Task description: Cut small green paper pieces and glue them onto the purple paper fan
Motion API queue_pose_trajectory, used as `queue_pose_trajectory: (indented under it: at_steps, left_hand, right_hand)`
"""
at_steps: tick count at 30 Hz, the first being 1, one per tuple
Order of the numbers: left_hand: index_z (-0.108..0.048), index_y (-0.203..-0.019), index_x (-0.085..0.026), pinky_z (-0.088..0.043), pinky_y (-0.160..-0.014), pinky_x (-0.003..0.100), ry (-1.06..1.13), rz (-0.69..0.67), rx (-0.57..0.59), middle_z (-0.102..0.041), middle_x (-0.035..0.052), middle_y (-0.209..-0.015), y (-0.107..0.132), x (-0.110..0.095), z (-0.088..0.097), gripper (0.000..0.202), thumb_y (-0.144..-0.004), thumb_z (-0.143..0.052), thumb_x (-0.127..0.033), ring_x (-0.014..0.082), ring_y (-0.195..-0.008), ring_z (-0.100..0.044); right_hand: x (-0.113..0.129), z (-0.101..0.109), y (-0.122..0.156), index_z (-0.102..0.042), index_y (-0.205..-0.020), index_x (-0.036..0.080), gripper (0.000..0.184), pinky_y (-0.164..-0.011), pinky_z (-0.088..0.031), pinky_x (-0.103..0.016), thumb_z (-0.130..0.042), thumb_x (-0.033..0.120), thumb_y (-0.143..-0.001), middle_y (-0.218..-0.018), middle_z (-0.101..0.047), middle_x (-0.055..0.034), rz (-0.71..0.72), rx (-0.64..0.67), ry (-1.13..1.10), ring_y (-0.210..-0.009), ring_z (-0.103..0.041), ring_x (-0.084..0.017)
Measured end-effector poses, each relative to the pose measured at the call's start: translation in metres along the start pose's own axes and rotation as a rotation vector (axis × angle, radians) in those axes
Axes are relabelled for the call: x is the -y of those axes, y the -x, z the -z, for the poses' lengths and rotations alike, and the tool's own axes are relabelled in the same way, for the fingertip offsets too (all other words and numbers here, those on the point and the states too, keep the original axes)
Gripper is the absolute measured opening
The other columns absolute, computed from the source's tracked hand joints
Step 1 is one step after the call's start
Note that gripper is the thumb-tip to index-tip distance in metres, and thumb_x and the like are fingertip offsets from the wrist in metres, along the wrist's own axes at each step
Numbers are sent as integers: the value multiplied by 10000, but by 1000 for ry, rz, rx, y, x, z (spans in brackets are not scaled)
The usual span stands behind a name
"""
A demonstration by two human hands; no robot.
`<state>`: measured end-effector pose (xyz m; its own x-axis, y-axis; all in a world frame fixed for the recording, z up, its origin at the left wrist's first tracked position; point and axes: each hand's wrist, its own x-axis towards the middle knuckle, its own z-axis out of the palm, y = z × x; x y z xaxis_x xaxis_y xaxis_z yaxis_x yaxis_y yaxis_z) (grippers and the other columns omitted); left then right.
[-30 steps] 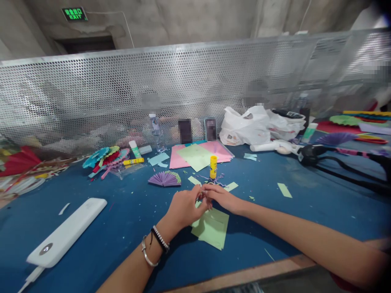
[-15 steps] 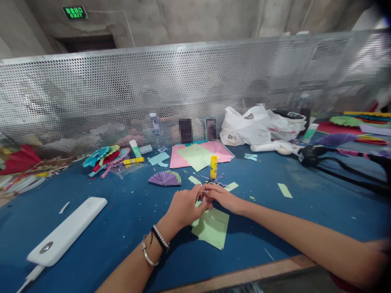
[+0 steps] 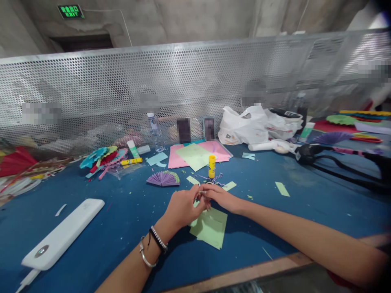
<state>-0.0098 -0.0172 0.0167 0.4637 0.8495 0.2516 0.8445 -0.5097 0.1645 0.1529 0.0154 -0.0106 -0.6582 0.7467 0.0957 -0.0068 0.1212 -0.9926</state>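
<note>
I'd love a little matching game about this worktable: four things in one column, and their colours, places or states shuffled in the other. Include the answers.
Things:
1. Glue stick nearest the right hand
2. Square paper sheets
3. Power bank
4. Exit sign

Descriptions:
A. White, with a cable at its near end
B. Glowing green, high up at the back
C. Yellow, standing upright
D. Light green, partly hidden by the left hand

Right pairs: 1-C, 2-D, 3-A, 4-B
</note>
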Motion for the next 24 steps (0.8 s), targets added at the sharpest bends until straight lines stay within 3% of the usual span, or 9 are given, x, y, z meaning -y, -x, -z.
queue_pose_trajectory:
  at_steps: [12, 19, 24]
  left_hand:
    - [-488, -948, -201, -164, -475, 251, 10, -4, 0, -591, 2, -626, 0, 1, 0, 210, -836, -366, -330, 152, -558, -552]
    - [-491, -841, -196, -166, -477, 245, 71, -13, 2, -528, -12, -579, 0, -1, 1, 166, -822, -377, -315, 127, -519, -493]
    - [-430, -703, -194, -180, -485, 229, 280, 35, -20, -405, -49, -534, -2, 2, -2, 158, -798, -405, -316, 93, -483, -358]
  right_hand:
    - [0, 0, 0, -530, -842, 156, 162, -561, -398, -224, -397, 246, -822, -612, -513, 21, -5, 2, 7, -550, -495, -96]
    - [1, 0, 0, -525, -830, 163, 170, -563, -402, -229, -391, 268, -831, -627, -515, 17, -8, 2, 32, -558, -495, -101]
    - [1, -1, 1, -473, -755, 174, 178, -557, -392, -224, -362, 268, -857, -590, -505, 26, 43, -75, 199, -547, -499, -103]
